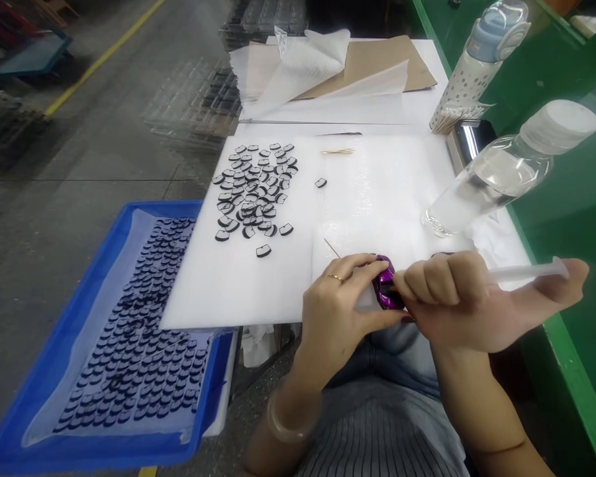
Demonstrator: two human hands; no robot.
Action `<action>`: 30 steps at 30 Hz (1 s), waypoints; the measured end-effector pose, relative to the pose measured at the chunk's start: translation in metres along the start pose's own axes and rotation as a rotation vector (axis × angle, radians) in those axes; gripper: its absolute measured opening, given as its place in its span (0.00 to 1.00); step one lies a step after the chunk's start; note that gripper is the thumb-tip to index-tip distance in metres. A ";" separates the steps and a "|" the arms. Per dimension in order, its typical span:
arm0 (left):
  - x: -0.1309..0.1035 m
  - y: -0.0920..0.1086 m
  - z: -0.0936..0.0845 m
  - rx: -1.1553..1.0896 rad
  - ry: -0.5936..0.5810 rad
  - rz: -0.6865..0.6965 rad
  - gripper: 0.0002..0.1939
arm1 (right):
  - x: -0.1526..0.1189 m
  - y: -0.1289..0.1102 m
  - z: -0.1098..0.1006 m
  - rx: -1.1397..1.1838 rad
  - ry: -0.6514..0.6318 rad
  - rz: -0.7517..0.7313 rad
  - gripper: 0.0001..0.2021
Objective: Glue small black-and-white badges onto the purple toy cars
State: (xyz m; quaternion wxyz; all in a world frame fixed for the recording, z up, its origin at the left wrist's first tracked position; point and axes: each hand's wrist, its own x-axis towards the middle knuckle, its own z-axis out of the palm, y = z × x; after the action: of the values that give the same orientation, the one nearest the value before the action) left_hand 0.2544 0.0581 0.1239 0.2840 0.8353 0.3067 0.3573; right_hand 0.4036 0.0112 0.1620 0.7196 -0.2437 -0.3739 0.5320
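Between the thumb and fingers of my left hand (pixel 335 311) is a small glossy purple part (pixel 385 288) with a dark hollow. My right hand (pixel 457 301) is wrapped round what looks like a syringe (pixel 524 271), its translucent plunger sticking out to the right under my thumb. The syringe's front end is hidden by my fingers, close against the purple part. A thin needle-like stick (pixel 332 248) lies just beyond my left hand. Farther off, many small black-edged curved pieces (pixel 253 192) are scattered on the white foam sheet (pixel 248 291), with one piece (pixel 320 183) lying apart.
A blue tray (pixel 10 434) at the left holds rows of dark pieces on a pale liner. On the right stand a clear bottle (pixel 477 189) of liquid, a dotted drinking bottle (pixel 464 79) and a dark-topped box (pixel 471 140). Thin sticks (pixel 338 151) and cardboard (pixel 377 63) lie farther back.
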 end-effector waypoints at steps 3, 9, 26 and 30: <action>0.001 0.001 0.000 0.007 0.006 0.006 0.22 | 0.000 0.002 0.002 -0.029 -0.011 -0.064 0.36; 0.001 0.003 0.002 0.046 0.022 0.019 0.23 | -0.008 -0.004 -0.002 -0.202 -0.069 -0.036 0.33; -0.002 0.006 0.011 0.135 0.104 0.054 0.21 | -0.022 -0.008 0.013 -0.496 0.131 -0.045 0.29; -0.002 0.007 0.011 0.150 0.096 0.048 0.21 | -0.025 -0.015 0.020 -0.501 0.170 0.045 0.27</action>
State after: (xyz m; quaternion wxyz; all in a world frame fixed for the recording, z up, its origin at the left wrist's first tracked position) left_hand 0.2643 0.0492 0.1214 0.1969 0.8431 0.3257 0.3799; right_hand 0.3922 -0.0184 0.1785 0.6533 -0.4664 -0.4269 0.4164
